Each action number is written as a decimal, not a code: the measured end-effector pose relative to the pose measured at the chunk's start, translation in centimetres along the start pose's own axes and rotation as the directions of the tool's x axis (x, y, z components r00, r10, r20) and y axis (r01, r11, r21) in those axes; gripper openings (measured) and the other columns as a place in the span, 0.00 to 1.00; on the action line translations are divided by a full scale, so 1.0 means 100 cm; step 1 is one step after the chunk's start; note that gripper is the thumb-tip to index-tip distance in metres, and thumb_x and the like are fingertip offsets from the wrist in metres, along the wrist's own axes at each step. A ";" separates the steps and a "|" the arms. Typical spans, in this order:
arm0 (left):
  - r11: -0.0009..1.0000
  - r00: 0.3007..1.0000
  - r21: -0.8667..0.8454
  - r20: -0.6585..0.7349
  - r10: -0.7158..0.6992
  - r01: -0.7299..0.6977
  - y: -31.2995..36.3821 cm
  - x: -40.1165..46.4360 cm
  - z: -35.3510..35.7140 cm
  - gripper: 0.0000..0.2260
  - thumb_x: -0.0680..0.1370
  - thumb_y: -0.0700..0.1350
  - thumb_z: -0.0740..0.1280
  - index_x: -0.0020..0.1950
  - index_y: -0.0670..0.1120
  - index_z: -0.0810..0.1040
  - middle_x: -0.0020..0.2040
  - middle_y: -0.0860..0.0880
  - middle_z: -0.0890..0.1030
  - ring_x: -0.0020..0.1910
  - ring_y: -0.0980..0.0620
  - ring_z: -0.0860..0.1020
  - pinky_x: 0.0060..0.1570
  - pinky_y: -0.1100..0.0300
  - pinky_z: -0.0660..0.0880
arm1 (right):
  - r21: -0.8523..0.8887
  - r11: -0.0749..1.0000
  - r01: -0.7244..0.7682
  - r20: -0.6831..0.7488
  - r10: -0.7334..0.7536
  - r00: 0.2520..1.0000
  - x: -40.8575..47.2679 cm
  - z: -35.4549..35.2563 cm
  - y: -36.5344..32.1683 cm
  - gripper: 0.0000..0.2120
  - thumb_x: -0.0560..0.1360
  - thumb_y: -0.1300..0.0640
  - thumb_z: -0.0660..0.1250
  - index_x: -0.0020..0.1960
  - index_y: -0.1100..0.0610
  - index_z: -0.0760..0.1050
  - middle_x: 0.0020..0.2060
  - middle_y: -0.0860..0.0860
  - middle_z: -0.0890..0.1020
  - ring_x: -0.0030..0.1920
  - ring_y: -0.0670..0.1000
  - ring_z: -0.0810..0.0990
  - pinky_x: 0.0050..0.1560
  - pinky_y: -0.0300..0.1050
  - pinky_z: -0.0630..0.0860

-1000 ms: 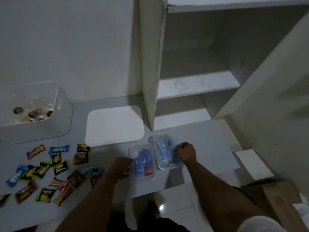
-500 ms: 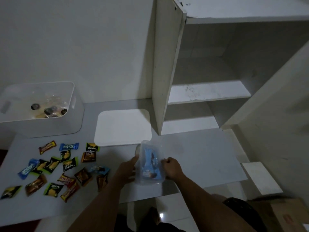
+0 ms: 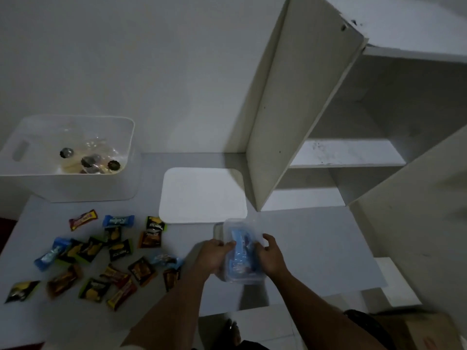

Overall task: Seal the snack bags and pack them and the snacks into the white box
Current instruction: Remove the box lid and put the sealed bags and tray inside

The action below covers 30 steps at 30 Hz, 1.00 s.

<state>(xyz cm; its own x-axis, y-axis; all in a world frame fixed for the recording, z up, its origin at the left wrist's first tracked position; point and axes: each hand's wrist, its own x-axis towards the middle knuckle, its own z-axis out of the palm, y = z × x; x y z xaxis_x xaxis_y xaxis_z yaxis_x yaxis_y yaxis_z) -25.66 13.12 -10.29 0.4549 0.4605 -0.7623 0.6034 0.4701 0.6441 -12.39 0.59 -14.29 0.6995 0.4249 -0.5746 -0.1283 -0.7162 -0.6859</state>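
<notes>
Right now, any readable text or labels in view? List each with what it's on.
None reads for certain.
Blue wrapper: lettering, blurred.
Dark wrappers: pale print, too blurred.
Red-brown wrapper: print, illegible.
Blue packets in the clear bags: marks too small.
Cardboard box: red mark, unreadable.

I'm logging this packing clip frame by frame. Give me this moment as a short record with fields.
left hand: grips the left side of the clear snack bags
right hand: holds their right side
clear snack bags: stacked, blue packets inside, held over the table's front edge
white box: back left, a clear bag already inside
lid: flat on the table
loose snacks: scattered front left, not yet packed
</notes>
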 end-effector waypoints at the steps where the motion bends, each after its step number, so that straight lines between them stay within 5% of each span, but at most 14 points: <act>1: 0.999 0.999 0.004 -0.001 0.034 -0.034 0.007 0.001 -0.009 0.17 0.78 0.51 0.72 0.57 0.37 0.82 0.52 0.38 0.86 0.49 0.41 0.86 0.52 0.44 0.83 | 0.008 1.000 0.023 -0.043 -0.023 0.999 -0.001 0.008 -0.010 0.23 0.83 0.51 0.64 0.76 0.55 0.66 0.70 0.58 0.76 0.66 0.60 0.79 0.66 0.53 0.76; 5: 0.989 0.988 0.007 -0.057 0.145 -0.145 0.041 0.012 -0.070 0.14 0.74 0.55 0.75 0.46 0.46 0.78 0.48 0.44 0.84 0.48 0.43 0.85 0.49 0.47 0.83 | 0.049 0.991 0.127 -0.144 -0.119 0.982 -0.006 0.057 -0.070 0.19 0.84 0.49 0.60 0.73 0.52 0.70 0.68 0.59 0.79 0.64 0.59 0.80 0.67 0.59 0.76; 9: 0.969 0.959 0.107 -0.151 0.238 -0.223 0.080 0.022 -0.165 0.30 0.67 0.67 0.73 0.58 0.48 0.74 0.54 0.48 0.82 0.50 0.47 0.83 0.52 0.50 0.82 | 0.078 0.959 0.274 -0.200 -0.254 0.946 -0.027 0.118 -0.166 0.20 0.85 0.49 0.59 0.75 0.53 0.68 0.67 0.57 0.79 0.65 0.58 0.79 0.64 0.50 0.75; 17: 0.891 0.790 0.208 -0.412 0.454 -0.403 0.181 0.004 -0.361 0.25 0.72 0.68 0.69 0.52 0.47 0.77 0.46 0.49 0.81 0.44 0.47 0.81 0.47 0.53 0.80 | -0.004 0.863 0.505 -0.037 -0.505 0.862 -0.037 0.228 -0.372 0.44 0.75 0.35 0.70 0.82 0.50 0.55 0.75 0.51 0.72 0.72 0.54 0.73 0.65 0.42 0.71; 24: 0.973 0.939 -0.008 -0.262 0.222 -0.232 0.183 0.038 -0.457 0.18 0.76 0.55 0.72 0.55 0.41 0.81 0.48 0.42 0.84 0.44 0.44 0.83 0.42 0.53 0.81 | -0.232 0.877 0.422 0.178 -0.388 0.904 -0.002 0.316 -0.432 0.59 0.68 0.35 0.77 0.83 0.49 0.41 0.77 0.60 0.67 0.73 0.63 0.71 0.71 0.57 0.72; 30: 0.998 0.989 -0.041 -0.140 0.043 -0.049 0.151 0.083 -0.463 0.11 0.76 0.46 0.71 0.53 0.41 0.78 0.38 0.44 0.78 0.36 0.47 0.78 0.34 0.59 0.75 | -0.345 0.897 0.276 0.223 -0.207 0.953 0.022 0.357 -0.404 0.62 0.69 0.38 0.77 0.82 0.49 0.32 0.80 0.62 0.57 0.79 0.64 0.61 0.78 0.59 0.62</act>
<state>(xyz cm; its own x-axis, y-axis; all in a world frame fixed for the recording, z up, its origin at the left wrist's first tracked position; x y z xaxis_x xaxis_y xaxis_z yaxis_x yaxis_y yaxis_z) -43.15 58.93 -3.98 0.3844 0.5808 -0.7176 0.5528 0.4777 0.6828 -30.75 50.22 -3.76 0.5363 0.6766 -0.5046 0.3204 -0.7163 -0.6198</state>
